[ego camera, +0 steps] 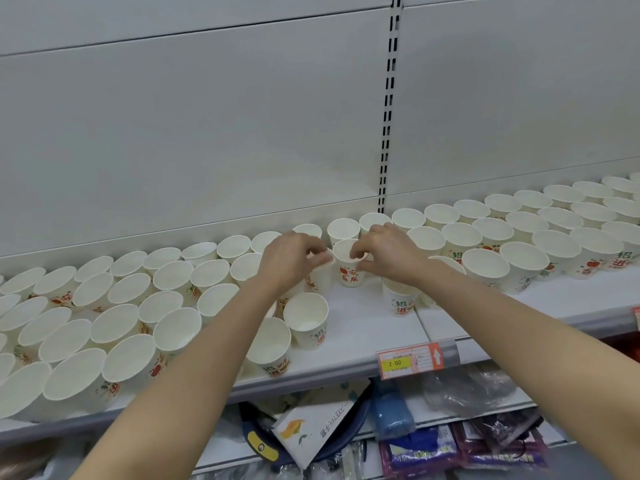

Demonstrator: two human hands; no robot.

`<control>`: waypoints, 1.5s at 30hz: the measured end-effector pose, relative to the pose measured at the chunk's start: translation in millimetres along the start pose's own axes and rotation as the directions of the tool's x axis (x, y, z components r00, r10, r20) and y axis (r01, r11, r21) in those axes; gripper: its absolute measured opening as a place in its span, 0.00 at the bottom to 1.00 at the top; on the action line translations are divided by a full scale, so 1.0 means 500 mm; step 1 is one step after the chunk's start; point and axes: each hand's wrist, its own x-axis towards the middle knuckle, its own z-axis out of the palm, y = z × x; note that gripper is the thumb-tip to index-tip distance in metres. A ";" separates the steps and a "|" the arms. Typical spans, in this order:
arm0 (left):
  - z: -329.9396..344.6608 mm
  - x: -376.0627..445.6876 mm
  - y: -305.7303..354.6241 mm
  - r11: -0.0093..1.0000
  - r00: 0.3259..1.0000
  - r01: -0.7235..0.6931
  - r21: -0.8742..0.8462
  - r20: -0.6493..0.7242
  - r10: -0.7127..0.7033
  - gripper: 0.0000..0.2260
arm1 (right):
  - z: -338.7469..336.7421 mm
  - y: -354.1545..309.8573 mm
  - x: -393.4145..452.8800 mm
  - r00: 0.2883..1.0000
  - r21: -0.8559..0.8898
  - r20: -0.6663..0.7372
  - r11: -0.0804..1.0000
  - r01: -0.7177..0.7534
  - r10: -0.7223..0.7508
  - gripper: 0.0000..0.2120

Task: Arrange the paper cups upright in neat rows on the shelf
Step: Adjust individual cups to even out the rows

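The grey back panel (194, 133) of the store rack fills the view from 9 o'clock over 12 to 3 o'clock, with a slotted upright rail (389, 109) running down it just right of the middle. Below it, the white shelf (356, 327) crosses the view from 8 o'clock to 3 o'clock. On the shelf stand many paper cups, all upright with the open mouth up. The left group of cups (104, 313) fills the shelf from 8 to 9 o'clock, packed close together, rims touching. The right group of cups (540, 233) stands in straighter rows toward 2 and 3 o'clock. Between the two groups, near the centre, there is a bare part of the shelf with a few single cups around it.

Both forearms reach in from 6 o'clock. The left hand (291, 261) has curled fingers and pinches the rim of a cup (320, 275) under it. The right hand (384, 252) pinches the rim of the middle cup (348, 268), which stands upright just beside the other one. An orange price label (410, 362) sits on the front edge of the shelf at 5 o'clock. Under it, a lower shelf holds a white package (311, 431) and purple packets (464, 448).
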 end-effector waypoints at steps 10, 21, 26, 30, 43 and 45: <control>-0.028 0.086 -0.072 0.951 0.983 0.147 0.271 0.070 -0.171 0.16 | -0.022 0.058 0.080 0.993 -0.069 -0.108 0.997 0.043 -0.050 0.08; 0.005 0.112 -0.068 0.961 0.980 0.036 0.275 0.178 -0.088 0.07 | 0.025 0.079 0.149 0.992 -0.122 0.121 0.992 0.035 -0.020 0.12; -0.006 0.103 -0.053 0.973 0.984 0.031 0.228 0.162 -0.070 0.11 | 0.037 0.093 0.143 0.997 -0.097 0.068 0.994 0.040 -0.034 0.09; -0.030 0.069 -0.056 0.994 0.992 0.103 0.043 0.069 -0.106 0.09 | 0.023 0.087 0.113 0.999 0.009 -0.040 1.000 0.021 -0.020 0.09; -0.016 -0.013 0.008 0.993 0.987 0.011 0.115 0.157 -0.029 0.04 | -0.009 -0.020 -0.002 1.000 0.079 -0.011 0.997 0.010 -0.009 0.04; -0.010 -0.017 0.015 0.993 0.990 0.032 0.111 0.136 -0.047 0.04 | -0.008 -0.023 -0.005 1.000 0.052 -0.004 0.999 -0.002 0.002 0.04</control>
